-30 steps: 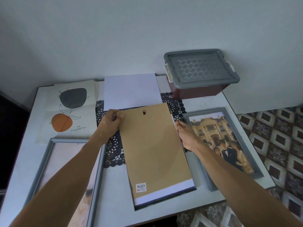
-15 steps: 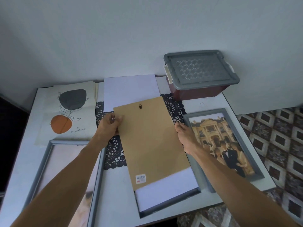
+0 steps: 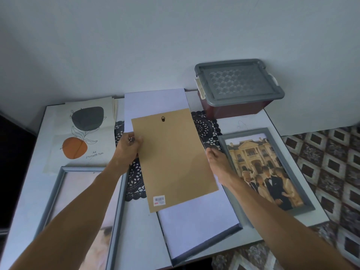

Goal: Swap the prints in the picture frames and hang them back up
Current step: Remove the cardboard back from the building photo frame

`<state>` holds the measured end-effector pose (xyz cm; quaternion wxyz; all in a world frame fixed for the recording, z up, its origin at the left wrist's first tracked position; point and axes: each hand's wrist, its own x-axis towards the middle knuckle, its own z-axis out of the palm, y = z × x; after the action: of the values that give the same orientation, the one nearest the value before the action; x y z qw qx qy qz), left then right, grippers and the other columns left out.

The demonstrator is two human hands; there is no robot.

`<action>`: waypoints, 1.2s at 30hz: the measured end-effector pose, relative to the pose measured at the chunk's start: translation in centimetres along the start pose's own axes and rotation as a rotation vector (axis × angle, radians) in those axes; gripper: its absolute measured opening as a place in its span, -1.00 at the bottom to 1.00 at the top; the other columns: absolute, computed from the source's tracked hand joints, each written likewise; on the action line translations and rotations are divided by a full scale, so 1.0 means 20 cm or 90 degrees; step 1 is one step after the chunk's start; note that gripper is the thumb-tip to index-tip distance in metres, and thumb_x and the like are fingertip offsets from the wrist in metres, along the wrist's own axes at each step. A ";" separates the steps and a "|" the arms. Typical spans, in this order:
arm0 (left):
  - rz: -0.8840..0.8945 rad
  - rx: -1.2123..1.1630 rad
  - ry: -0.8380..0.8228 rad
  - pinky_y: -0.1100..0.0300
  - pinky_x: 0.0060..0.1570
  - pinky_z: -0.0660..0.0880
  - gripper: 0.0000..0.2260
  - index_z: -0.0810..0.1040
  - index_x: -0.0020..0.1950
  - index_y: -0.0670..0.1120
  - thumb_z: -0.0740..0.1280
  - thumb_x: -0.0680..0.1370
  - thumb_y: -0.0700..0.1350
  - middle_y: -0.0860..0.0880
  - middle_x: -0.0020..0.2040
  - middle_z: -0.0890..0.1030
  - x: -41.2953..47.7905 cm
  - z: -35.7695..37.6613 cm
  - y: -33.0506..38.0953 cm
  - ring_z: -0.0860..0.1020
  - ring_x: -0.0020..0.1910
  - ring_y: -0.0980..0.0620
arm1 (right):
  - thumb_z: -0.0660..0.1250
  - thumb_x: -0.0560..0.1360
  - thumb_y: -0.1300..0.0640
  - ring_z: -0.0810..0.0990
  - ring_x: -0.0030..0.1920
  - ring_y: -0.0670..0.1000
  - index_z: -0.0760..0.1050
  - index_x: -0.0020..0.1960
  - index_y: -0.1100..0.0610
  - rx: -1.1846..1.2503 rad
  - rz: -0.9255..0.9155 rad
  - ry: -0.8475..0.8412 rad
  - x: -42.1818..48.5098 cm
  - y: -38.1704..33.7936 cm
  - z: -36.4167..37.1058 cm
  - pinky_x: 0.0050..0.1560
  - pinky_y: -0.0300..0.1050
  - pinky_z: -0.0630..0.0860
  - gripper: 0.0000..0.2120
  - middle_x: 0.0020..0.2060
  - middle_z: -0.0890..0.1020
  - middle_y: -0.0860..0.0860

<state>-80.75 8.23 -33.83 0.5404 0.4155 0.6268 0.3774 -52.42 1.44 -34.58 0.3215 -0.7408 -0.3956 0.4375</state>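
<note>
A flat brown cardboard backing board is held between both hands over the middle of the white table. The left hand grips its left edge, thumb on top and fingers curled beneath. The right hand pinches the right edge about halfway along, its fingers tucked under the board. A small dark metal hanger sits near the board's far end and a white barcode sticker near its close left corner. The board's near end overlaps a white sheet lying inside an open grey picture frame at the table's front edge, and its far end covers part of a second white sheet by the wall. A black lace doily shows from under the board on both sides. To the left lies an unframed cream print with a dark grey blob and an orange one, and nearer, a grey frame holding a pale picture, partly hidden by the left forearm. To the right, just beside the right hand, a grey frame holds a photograph of people before a large building. A dark red plastic box with a grey lid stands at the far right corner against the wall, and a patterned tiled floor shows beyond the table.
</note>
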 end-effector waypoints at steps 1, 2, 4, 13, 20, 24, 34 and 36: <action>0.009 0.024 0.046 0.00 -0.04 0.63 -0.67 0.41 0.32 -0.12 0.32 0.62 -0.01 -0.09 0.13 0.60 0.01 0.00 0.03 0.63 0.05 -0.07 | 0.09 0.69 0.05 0.40 -0.21 0.03 0.43 -0.09 0.33 -0.010 -0.001 -0.001 0.00 0.00 0.01 -0.19 -0.12 0.27 -0.63 -0.26 0.46 0.14; 0.014 0.039 0.086 0.03 -0.09 0.63 -0.67 0.42 0.33 -0.12 0.31 0.62 0.00 -0.09 0.12 0.60 0.02 0.00 0.05 0.63 0.00 -0.04 | 0.09 0.69 0.06 0.37 -0.24 0.02 0.41 -0.15 0.26 -0.015 -0.003 0.000 0.00 0.01 0.01 -0.21 -0.12 0.25 -0.65 -0.29 0.43 0.08; 0.009 0.012 0.114 0.13 -0.24 0.60 -0.74 0.48 0.27 -0.10 0.29 0.63 -0.03 -0.07 0.02 0.63 0.04 0.02 0.09 0.64 -0.14 0.02 | 0.09 0.68 0.06 0.35 -0.27 0.02 0.38 -0.20 0.17 -0.018 0.006 0.007 -0.01 0.01 0.01 -0.21 -0.11 0.25 -0.67 -0.32 0.41 0.04; 0.010 -0.024 0.237 -0.06 -0.08 0.63 -0.70 0.45 0.34 -0.09 0.23 0.62 -0.09 -0.12 0.09 0.63 0.04 -0.01 0.15 0.60 -0.10 -0.05 | 0.06 0.69 0.02 0.35 -0.40 0.00 0.31 -0.29 0.16 -0.052 0.019 0.024 -0.08 -0.03 0.06 -0.36 -0.10 0.22 -0.59 -0.42 0.39 0.02; 0.008 -0.035 0.245 0.08 -0.25 0.56 -0.73 0.47 0.30 -0.04 0.25 0.61 -0.03 -0.13 0.10 0.63 -0.01 -0.04 0.15 0.59 -0.14 -0.08 | 0.00 0.70 -0.03 0.38 -0.40 -0.01 0.28 -0.33 0.16 -0.108 -0.091 0.021 -0.13 -0.09 0.06 -0.37 -0.11 0.23 -0.52 -0.43 0.39 0.01; 0.009 -0.046 0.231 0.14 -0.29 0.57 -0.78 0.48 0.25 -0.06 0.24 0.63 -0.05 -0.10 0.06 0.63 -0.02 -0.01 0.14 0.59 -0.17 -0.02 | 0.02 0.69 -0.08 0.41 -0.32 -0.02 0.41 -0.28 0.14 -0.026 -0.068 0.050 -0.13 -0.12 0.03 -0.28 -0.11 0.28 -0.52 -0.37 0.43 -0.01; 0.014 -0.048 0.209 0.11 -0.18 0.58 -0.76 0.46 0.31 -0.06 0.22 0.65 -0.08 -0.02 -0.02 0.61 -0.14 0.08 0.12 0.58 -0.18 0.04 | 0.21 0.64 -0.06 0.51 0.02 -0.11 0.51 0.21 0.09 -0.070 -0.113 -0.042 -0.16 -0.10 -0.08 -0.02 -0.22 0.39 -0.72 0.04 0.57 -0.09; 0.030 -0.041 0.209 0.17 -0.29 0.55 -0.80 0.45 0.28 -0.02 0.19 0.66 -0.08 0.01 -0.04 0.60 -0.20 0.07 0.12 0.57 -0.21 0.08 | 0.24 0.62 -0.08 0.51 0.04 -0.11 0.47 0.25 0.10 -0.033 -0.085 -0.044 -0.19 -0.09 -0.05 -0.04 -0.22 0.39 -0.68 0.07 0.56 -0.08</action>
<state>-78.90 5.45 -30.30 0.4346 0.3454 0.6846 0.4724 -53.28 -1.02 -31.20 0.3167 -0.7052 -0.4659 0.4304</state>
